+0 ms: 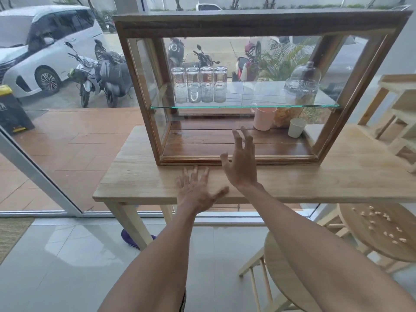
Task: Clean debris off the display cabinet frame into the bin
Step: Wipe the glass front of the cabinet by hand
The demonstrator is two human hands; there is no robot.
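Nearest, a round pale-wood stool [378,233] carries a scatter of small whitish crumbs [382,224], too many and too small to count. Two bare hands reach over the smooth light-wood bench [135,176]. The left hand [195,190] lies low over the bench edge, its fingers spread and empty. The right hand [240,163] is raised before the display cabinet [247,21], fingers spread and slightly curled, holding nothing. The cabinet stands on the bench: a dark wooden frame with glass panes and one glass shelf [245,106]. On the shelf stand four clear cylindrical glasses [199,84] and one domed glass cover [305,75]. Below sit one pink cup [264,119] and one white cup [297,127].
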